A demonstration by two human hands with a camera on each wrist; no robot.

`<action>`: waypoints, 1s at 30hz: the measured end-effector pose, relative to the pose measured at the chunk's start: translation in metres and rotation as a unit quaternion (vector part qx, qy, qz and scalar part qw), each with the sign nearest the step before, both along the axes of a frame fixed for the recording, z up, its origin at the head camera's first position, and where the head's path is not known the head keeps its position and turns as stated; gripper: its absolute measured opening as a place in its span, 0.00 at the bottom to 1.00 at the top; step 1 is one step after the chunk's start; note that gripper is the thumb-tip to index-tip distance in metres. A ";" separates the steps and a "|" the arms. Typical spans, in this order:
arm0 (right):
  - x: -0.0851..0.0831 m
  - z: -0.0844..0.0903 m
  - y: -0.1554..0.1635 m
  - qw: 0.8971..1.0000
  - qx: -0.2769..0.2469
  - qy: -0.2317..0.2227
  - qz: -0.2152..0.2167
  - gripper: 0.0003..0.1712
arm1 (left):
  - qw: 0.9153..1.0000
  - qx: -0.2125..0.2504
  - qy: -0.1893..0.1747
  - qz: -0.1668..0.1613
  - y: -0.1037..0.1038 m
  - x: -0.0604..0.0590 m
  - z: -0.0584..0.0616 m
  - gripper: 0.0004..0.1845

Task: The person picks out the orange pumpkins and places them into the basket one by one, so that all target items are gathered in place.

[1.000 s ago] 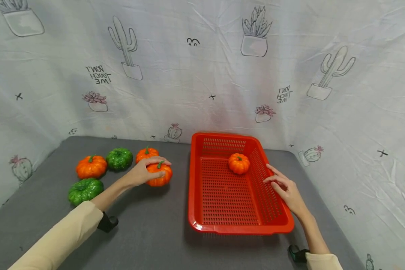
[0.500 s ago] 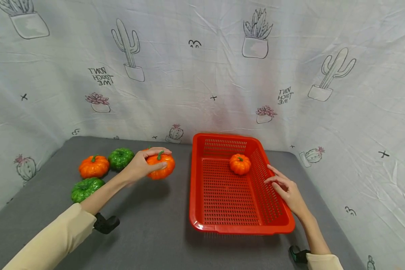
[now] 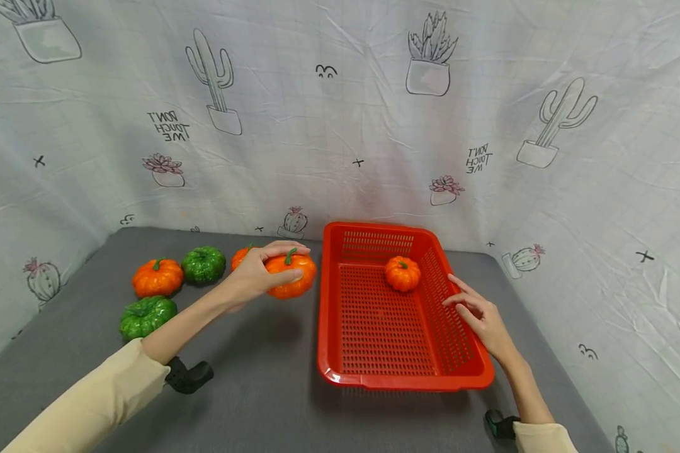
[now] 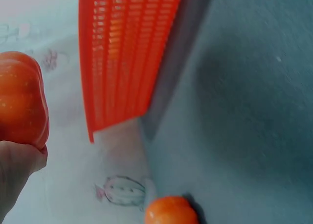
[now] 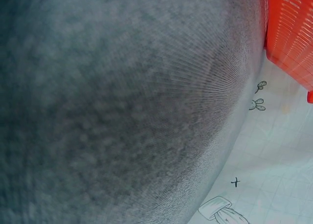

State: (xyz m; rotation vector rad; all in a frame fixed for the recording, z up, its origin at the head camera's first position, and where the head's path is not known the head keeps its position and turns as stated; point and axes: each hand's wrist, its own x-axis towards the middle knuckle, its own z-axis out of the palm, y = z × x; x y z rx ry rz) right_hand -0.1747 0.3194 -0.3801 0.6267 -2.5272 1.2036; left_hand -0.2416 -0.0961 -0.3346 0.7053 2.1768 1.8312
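Head view: the left hand grips a glossy ribbed orange pumpkin off the grey felt table, just left of the perforated red plastic basket. The right hand, fingers relaxed, rests on its right rim (another pumpkin inside).

Left wrist view: the pumpkin sits above the palm, the basket wall beyond.

Right wrist view: mostly blurred felt; probably the basket's corner.

Staged tabletop, cactus-print backdrop sheet, grey mat

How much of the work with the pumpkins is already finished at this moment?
Done: one orange pumpkin lies in the red basket. In hand: the left hand holds a second orange one beside it. Left: two orange, two green on the table; the right hand rests on the rim.
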 end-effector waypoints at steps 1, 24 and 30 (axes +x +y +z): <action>0.000 0.000 0.000 1.000 0.001 0.000 -0.001 0.10 | 1.000 0.003 0.000 -0.004 0.004 0.001 0.001 0.23; -0.002 -0.009 0.007 0.999 -0.028 0.012 0.026 0.11 | 0.996 0.063 0.045 -0.053 0.101 0.007 -0.012 0.19; -0.007 -0.016 0.012 0.999 -0.028 0.014 0.028 0.11 | 0.996 0.026 0.070 -0.043 0.128 0.019 -0.011 0.20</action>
